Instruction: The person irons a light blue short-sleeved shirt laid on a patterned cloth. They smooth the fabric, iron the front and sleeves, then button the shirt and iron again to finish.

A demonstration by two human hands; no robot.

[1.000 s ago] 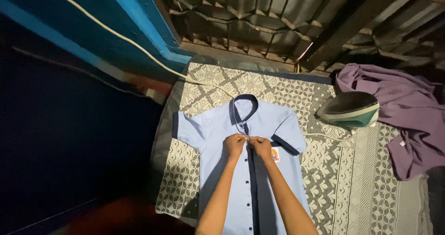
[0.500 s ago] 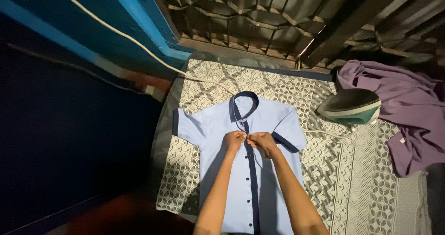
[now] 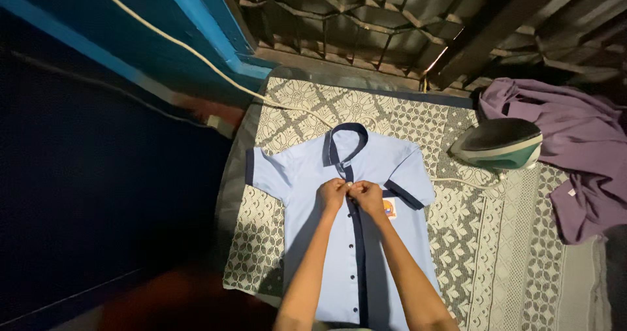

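Note:
A light blue short-sleeved shirt [image 3: 307,174] with a dark navy collar, placket and sleeve trim lies flat, front up, on a patterned cloth [image 3: 483,239]. My left hand [image 3: 332,194] and my right hand [image 3: 367,197] meet at the upper chest, both pinching the navy placket [image 3: 358,252] just under the collar. The fingers cover the spot they grip. A small orange badge [image 3: 390,208] shows beside my right hand.
A green and white iron [image 3: 499,145] rests tilted at the right, its white cord [image 3: 196,60] running up across the blue wall. A purple garment [image 3: 575,155] lies crumpled at the far right. A dark metal grille lines the back.
Both hands shifted slightly along the placket near the collar and stay pinched on it. The orange badge, covered half a second ago, shows again. The view drifted a little.

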